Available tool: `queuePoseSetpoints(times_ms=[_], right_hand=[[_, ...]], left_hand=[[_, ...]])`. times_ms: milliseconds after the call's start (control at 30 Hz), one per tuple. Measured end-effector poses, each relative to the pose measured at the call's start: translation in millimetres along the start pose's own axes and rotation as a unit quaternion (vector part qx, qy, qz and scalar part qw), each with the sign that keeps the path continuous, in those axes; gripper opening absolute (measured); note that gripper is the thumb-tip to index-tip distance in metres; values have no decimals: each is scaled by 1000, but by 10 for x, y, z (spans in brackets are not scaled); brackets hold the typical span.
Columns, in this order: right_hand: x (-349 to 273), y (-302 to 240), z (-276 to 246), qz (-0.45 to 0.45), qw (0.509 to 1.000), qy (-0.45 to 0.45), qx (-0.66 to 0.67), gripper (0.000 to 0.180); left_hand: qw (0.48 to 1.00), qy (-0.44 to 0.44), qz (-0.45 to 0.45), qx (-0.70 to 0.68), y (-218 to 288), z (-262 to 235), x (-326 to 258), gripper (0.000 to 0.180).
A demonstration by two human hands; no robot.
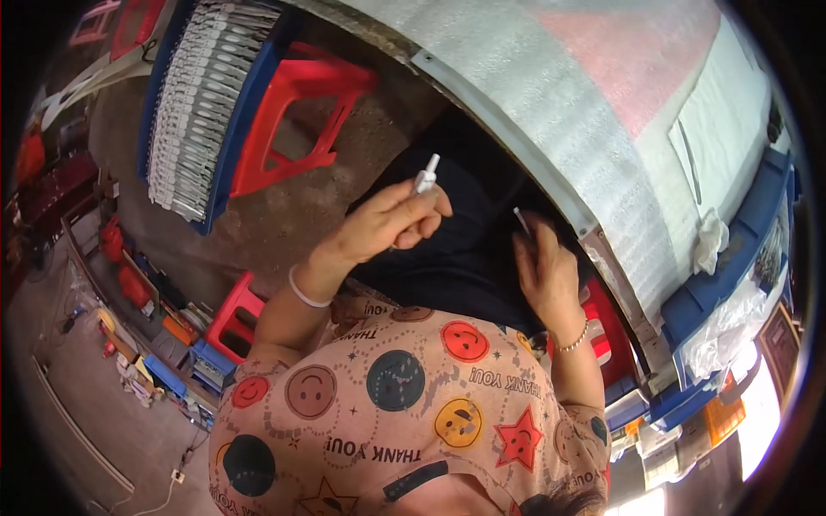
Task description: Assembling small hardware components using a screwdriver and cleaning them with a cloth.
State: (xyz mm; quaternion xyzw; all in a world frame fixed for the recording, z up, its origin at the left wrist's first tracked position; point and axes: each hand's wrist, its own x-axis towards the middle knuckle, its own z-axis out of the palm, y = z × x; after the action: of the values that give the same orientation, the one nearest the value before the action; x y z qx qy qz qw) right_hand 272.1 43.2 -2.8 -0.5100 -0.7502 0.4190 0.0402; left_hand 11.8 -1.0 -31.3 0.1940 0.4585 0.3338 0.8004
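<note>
Left of the surface (508,138), the left hand (391,222) grips a narrow-tipped white tube (425,181), while the right hand (548,273), just beside the surface's edge, pinches a thin white stick (520,218).

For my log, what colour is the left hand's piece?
The piece is white, clearest in the head view.
</note>
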Motion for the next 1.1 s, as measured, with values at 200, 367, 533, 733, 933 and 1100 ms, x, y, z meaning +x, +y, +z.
queuePoseSetpoints(times_ms=[200,367,533,733,933,1100], right_hand=[[-115,-272,-115,-38,999,-10,29,43],[-207,-292,-244,-118,990,38,66,34],[-239,-343,-224,-126,989,16,75,40],[-256,-324,-183,-123,989,33,81,41],[-252,-337,-175,-138,987,41,77,43],[-264,-331,-144,-147,985,48,73,42]], left_hand=[[998,3,23,51,-73,118,-18,26],[994,-84,-44,48,-113,147,2,25],[997,-48,-22,48,-135,258,73,26],[998,-49,-42,21,-166,224,116,26],[996,-21,-9,89,-219,306,112,24],[989,7,6,149,-187,361,118,24]])
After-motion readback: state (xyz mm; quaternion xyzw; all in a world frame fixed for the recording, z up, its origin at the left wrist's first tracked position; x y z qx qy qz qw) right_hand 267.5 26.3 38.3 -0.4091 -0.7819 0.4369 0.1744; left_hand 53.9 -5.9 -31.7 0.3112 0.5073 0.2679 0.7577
